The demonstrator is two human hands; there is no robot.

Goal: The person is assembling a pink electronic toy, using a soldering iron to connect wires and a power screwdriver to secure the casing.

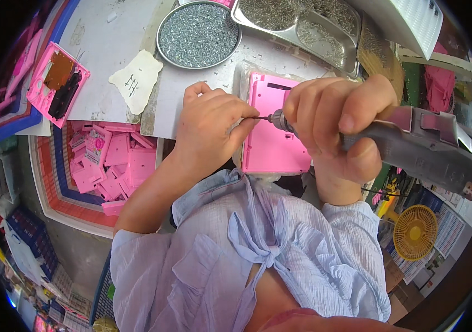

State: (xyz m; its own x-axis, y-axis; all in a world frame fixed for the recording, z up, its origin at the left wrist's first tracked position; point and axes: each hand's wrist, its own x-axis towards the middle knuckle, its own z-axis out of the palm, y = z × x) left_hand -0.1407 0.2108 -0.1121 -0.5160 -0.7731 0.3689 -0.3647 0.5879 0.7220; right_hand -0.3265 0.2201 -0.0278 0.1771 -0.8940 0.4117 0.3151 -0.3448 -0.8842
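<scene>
A grey electric screwdriver (413, 146) is gripped in my right hand (338, 122), its body lying out to the right and its bit aimed left. Thumb and forefinger of my left hand (214, 123) pinch together at the tip of the thin dark bit (261, 117); whatever small piece they hold there is hidden. Beneath both hands a flat pink plastic casing (269, 152) lies on clear plastic wrapping at the table's near edge. My right hand covers part of its right side.
A round metal dish (198, 34) of small silvery screws and a steel divided tray (352, 58) of small metal parts stand behind. Left are a torn paper piece (136, 81), a pink casing with dark parts (58, 83), and a basket (45, 166) of pink casings.
</scene>
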